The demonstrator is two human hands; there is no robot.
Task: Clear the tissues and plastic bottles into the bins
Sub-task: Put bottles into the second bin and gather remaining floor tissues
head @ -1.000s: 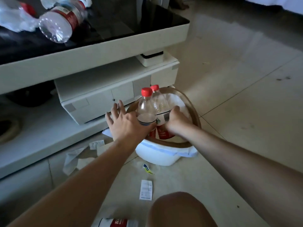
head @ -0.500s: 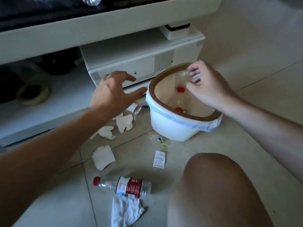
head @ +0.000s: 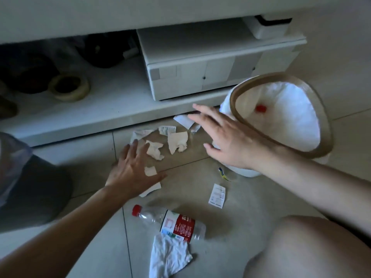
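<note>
A white bin (head: 241,173) with a brown rim and white liner stands on the floor at right; a red bottle cap (head: 261,108) shows inside it. Several crumpled tissues (head: 177,142) lie on the tiles left of the bin. My left hand (head: 133,171) is spread flat, fingers straight, over a tissue piece (head: 150,171). My right hand (head: 224,141) hovers open beside the bin, above the tissues, holding nothing. A clear plastic bottle (head: 172,223) with red cap and red label lies on its side nearer me, a white tissue (head: 168,257) below it.
A white low table's shelf and drawer unit (head: 200,77) runs behind the tissues, with a tape roll (head: 69,88) on the shelf. A dark bin with a plastic liner (head: 30,187) sits at left. A receipt (head: 217,196) lies on the floor. My knee (head: 311,247) fills the lower right.
Both hands left the white bin, where they had put two bottles, and moved down-left toward the tissues on the floor. The view tilted down.
</note>
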